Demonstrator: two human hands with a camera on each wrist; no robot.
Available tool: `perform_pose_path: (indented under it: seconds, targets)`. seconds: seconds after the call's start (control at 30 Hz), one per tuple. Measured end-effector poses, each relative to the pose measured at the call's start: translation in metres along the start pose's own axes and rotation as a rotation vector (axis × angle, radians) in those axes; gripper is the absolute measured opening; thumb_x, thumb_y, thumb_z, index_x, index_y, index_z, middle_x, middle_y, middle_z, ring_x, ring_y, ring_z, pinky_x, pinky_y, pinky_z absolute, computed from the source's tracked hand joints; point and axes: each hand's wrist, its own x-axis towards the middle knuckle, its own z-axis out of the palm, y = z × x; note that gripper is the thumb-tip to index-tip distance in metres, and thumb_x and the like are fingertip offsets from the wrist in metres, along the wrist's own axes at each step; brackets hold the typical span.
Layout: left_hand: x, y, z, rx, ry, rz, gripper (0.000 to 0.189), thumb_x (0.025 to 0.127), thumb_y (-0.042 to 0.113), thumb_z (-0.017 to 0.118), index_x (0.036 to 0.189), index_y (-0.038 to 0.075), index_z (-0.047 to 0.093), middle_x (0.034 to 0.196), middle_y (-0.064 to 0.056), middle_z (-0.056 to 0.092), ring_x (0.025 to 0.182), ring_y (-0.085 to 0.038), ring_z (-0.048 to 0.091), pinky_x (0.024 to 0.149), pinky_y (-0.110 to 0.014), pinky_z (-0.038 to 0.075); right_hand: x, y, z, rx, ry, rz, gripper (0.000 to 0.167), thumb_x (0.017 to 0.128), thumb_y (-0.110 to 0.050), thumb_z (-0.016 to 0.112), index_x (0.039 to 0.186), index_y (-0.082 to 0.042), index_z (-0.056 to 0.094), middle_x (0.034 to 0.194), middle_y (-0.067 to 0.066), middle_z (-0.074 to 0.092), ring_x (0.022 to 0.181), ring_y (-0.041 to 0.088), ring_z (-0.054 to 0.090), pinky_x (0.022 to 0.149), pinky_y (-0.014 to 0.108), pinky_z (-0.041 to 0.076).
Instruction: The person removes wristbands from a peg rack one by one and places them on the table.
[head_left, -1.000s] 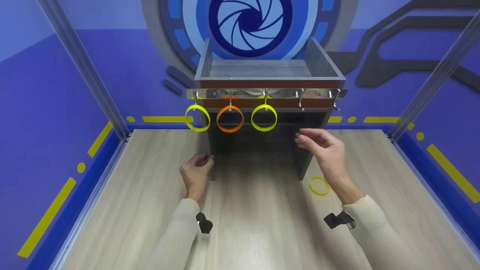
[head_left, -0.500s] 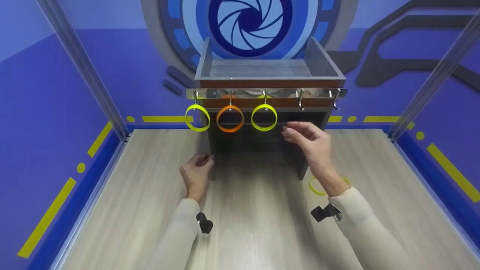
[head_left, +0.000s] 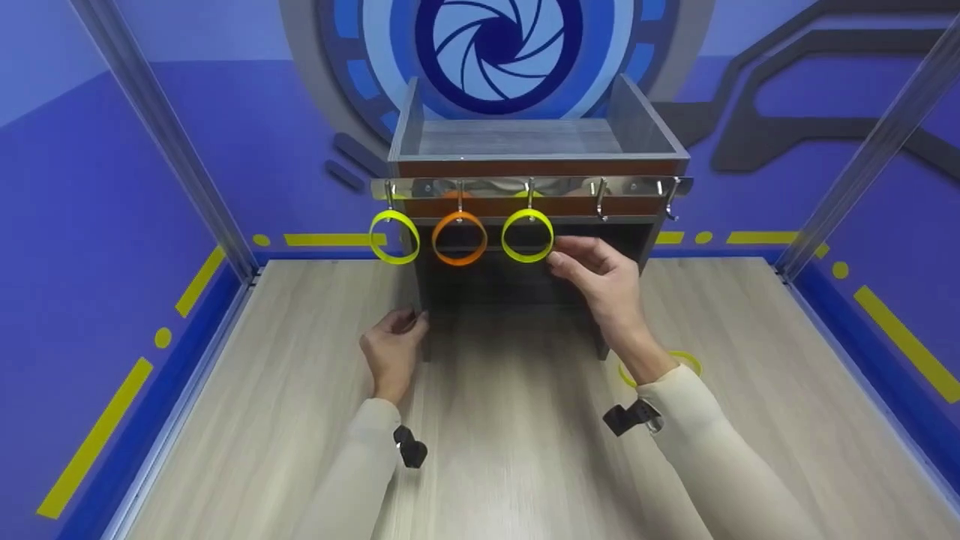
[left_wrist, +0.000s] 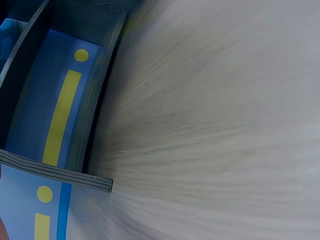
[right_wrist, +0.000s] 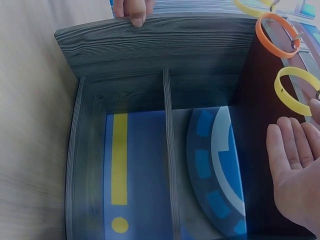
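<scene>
My left hand [head_left: 391, 352] pinches the front edge of the grey wooden shelf's left side panel [right_wrist: 165, 42]; in the right wrist view its fingers [right_wrist: 137, 19] wrap over that panel's edge. My right hand [head_left: 607, 289] is up at the right side of a yellow ring [head_left: 505, 238], the third along the hook rail [head_left: 630, 187]. Its fingers are fairly straight, with thumb and fingertips at the ring's rim; whether they touch it I cannot tell. An orange ring [head_left: 435, 244] and another yellow ring [head_left: 373, 244] hang on the hooks to the left.
The rail's two right hooks [head_left: 671, 202] carry nothing. A yellow ring [head_left: 691, 363] lies on the wooden tabletop [head_left: 495, 465], partly hidden behind my right wrist. The shelf [head_left: 517, 139] stands against a blue patterned wall, with metal posts [head_left: 172, 142] at the sides.
My right hand has moved left and slightly up, from below the right hooks to the third ring. My left hand stays at the side panel, and the hanging rings have not moved.
</scene>
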Motion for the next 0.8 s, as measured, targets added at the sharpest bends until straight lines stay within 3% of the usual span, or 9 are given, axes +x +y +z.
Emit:
perform_pose_path:
  seconds: [0.2, 0.43, 0.63, 0.8]
  targets:
    - [0.001, -0.001, 0.001, -0.007, 0.004, 0.007, 0.01, 0.082, 0.001, 0.088, 0.09, -0.001, 0.081, 0.086, -0.009, 0.079, 0.08, -0.025, 0.078, 0.069, -0.017, 0.057, 0.001, 0.001, 0.003, 0.01, 0.006, 0.004, 0.025, 0.094, -0.003, 0.081, 0.118, 0.002, 0.076, 0.113, 0.017, 0.076, 0.102, 0.047, 0.072, 0.089, 0.04, 0.061]
    - [0.0, -0.002, 0.001, 0.007, 0.013, 0.025, 0.01, 0.082, 0.0, 0.088, 0.089, 0.0, 0.081, 0.085, -0.008, 0.079, 0.079, -0.024, 0.078, 0.069, -0.016, 0.056, 0.002, 0.0, 0.006, 0.003, 0.013, -0.009, 0.024, 0.094, -0.006, 0.082, 0.117, 0.002, 0.077, 0.113, 0.02, 0.076, 0.098, 0.036, 0.076, 0.088, 0.04, 0.061]
    - [0.0, -0.002, 0.001, 0.012, 0.016, 0.032, 0.01, 0.082, 0.0, 0.088, 0.089, 0.0, 0.081, 0.086, -0.008, 0.079, 0.079, -0.024, 0.078, 0.069, -0.016, 0.056, 0.003, 0.0, 0.01, 0.029, 0.027, -0.019, 0.024, 0.093, -0.005, 0.083, 0.115, 0.003, 0.077, 0.115, 0.031, 0.072, 0.095, 0.035, 0.076, 0.087, 0.042, 0.062]
    - [0.001, -0.002, 0.001, 0.016, 0.011, 0.012, 0.01, 0.082, 0.001, 0.087, 0.089, 0.0, 0.081, 0.087, -0.009, 0.08, 0.08, -0.025, 0.078, 0.069, -0.016, 0.056, 0.004, -0.004, 0.013, 0.059, 0.043, -0.042, 0.026, 0.094, -0.004, 0.082, 0.115, 0.009, 0.074, 0.109, 0.026, 0.075, 0.095, 0.04, 0.075, 0.088, 0.044, 0.061]
